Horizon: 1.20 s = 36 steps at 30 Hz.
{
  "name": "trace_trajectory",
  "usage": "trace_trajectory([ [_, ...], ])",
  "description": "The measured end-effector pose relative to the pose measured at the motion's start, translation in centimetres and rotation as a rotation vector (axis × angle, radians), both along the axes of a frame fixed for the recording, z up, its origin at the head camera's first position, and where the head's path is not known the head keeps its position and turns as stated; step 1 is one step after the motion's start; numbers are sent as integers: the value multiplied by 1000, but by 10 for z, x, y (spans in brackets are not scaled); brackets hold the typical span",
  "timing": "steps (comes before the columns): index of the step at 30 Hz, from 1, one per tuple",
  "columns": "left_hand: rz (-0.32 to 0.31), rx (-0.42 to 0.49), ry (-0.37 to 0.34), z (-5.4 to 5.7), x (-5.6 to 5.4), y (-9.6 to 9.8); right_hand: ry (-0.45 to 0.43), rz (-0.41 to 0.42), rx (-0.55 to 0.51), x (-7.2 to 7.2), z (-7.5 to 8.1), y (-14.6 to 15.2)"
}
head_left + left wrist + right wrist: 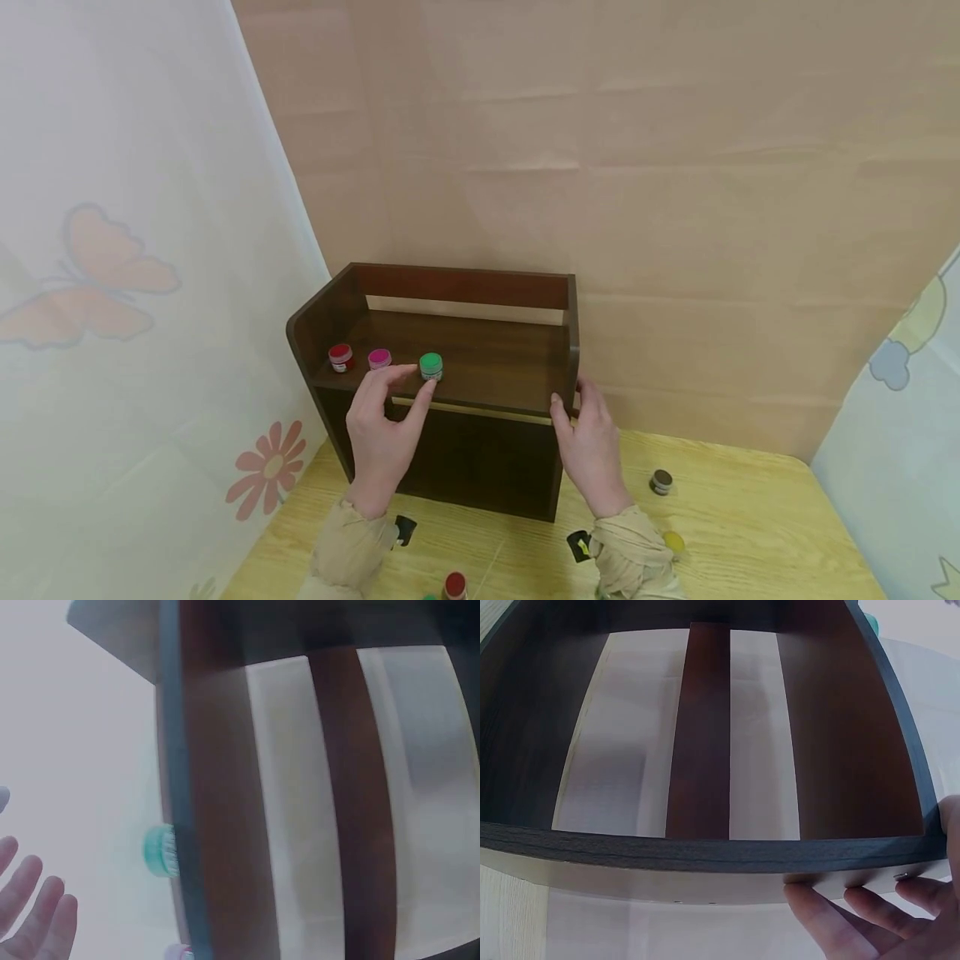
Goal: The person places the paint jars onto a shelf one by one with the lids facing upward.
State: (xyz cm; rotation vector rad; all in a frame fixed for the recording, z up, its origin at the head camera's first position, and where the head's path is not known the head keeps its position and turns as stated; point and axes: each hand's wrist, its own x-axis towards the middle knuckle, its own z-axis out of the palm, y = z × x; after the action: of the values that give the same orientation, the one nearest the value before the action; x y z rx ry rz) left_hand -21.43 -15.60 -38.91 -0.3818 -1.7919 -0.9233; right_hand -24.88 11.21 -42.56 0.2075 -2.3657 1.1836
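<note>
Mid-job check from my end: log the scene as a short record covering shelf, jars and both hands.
shelf: dark brown two-tier shelf, standing on wood-grain table
upper tier, left to right: red-lidded jar, magenta-lidded jar, green-lidded jar
left hand: at green-lidded jar, thumb and forefinger spread, not gripping it
right hand: grips shelf's right side panel
table right: dark-lidded jar; yellow round item, partly behind right sleeve
table front: second red-lidded jar

pink jar (379, 356) partly behind left grip (381, 435)
</note>
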Motion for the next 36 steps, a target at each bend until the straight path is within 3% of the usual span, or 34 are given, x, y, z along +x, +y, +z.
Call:
trace_trajectory([
  [8,-55,-29,27,7,18,5,11,4,-1,0,-2,1],
  [14,-87,-57,-15,0,27,7,31,5,5,-1,-3,2],
  [24,-106,-55,-267,-24,40,2,22,12,3,-3,-3,3],
  [36,-115,6,-502,-58,48,-4,-4,26,0,-3,-3,4],
])
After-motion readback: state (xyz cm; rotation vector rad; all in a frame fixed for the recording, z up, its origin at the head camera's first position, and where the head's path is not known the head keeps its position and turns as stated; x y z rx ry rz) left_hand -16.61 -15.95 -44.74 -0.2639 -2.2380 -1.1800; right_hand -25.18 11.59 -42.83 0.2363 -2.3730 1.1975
